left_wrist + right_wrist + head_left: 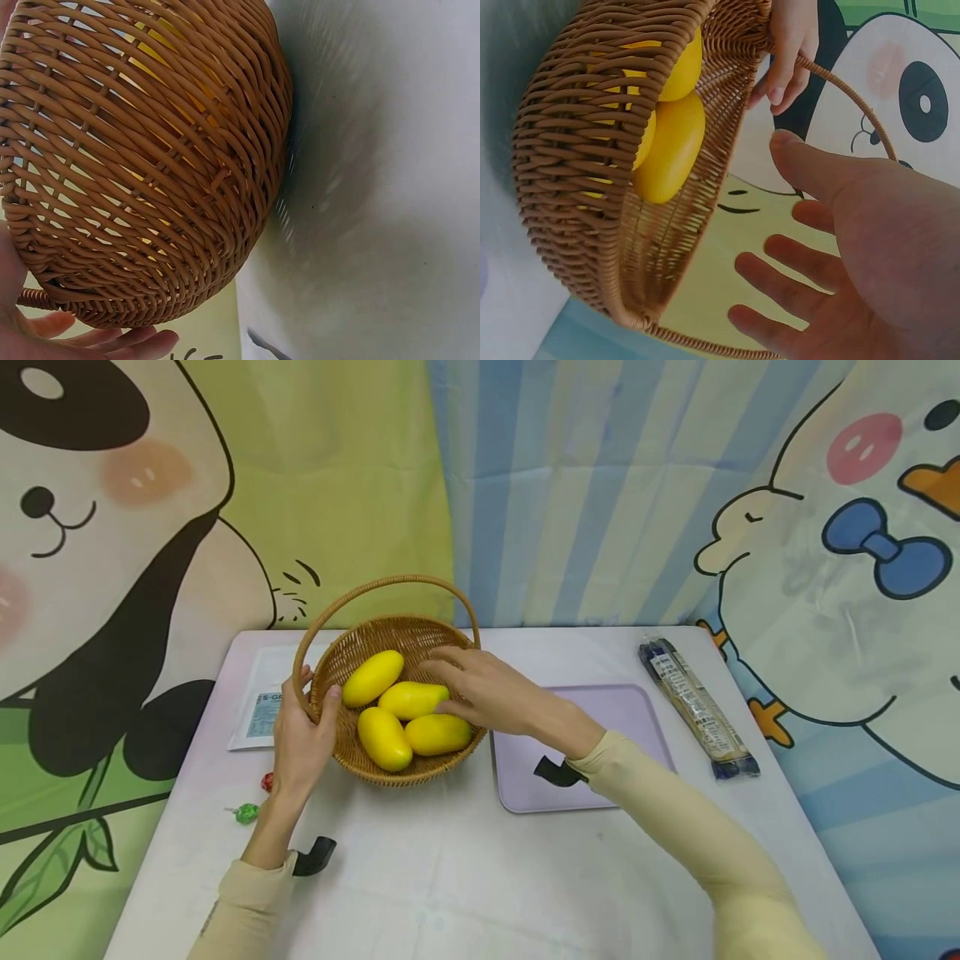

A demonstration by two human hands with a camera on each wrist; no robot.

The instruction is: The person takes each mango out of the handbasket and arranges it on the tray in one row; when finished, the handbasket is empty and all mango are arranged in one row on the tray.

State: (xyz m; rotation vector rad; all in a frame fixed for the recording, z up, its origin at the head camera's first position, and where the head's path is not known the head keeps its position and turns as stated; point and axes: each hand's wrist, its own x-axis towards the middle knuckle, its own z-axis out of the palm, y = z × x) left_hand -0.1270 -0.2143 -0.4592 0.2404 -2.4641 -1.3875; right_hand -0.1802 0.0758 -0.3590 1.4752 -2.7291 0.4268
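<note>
A brown wicker basket (405, 772) with a tall arched handle (408, 580) stands on the table, tilted a little in the head view. Inside it lie several yellow mangoes (385, 739), also visible past the rim in the right wrist view. My left hand (303, 743) grips the basket's left side where the handle joins the rim, thumb on the inner side and fingers around the outside. Over the basket's right edge hovers my right hand (487, 693). Its fingers (780, 281) are spread and hold nothing in the right wrist view.
A lilac tray (540, 789) lies right of the basket, partly under my right forearm. Farther right is a long clear-and-dark-blue packet (697, 706). A white packet with a blue label (264, 714) lies behind my left hand, near green (246, 813) and red wrapped candies (267, 782).
</note>
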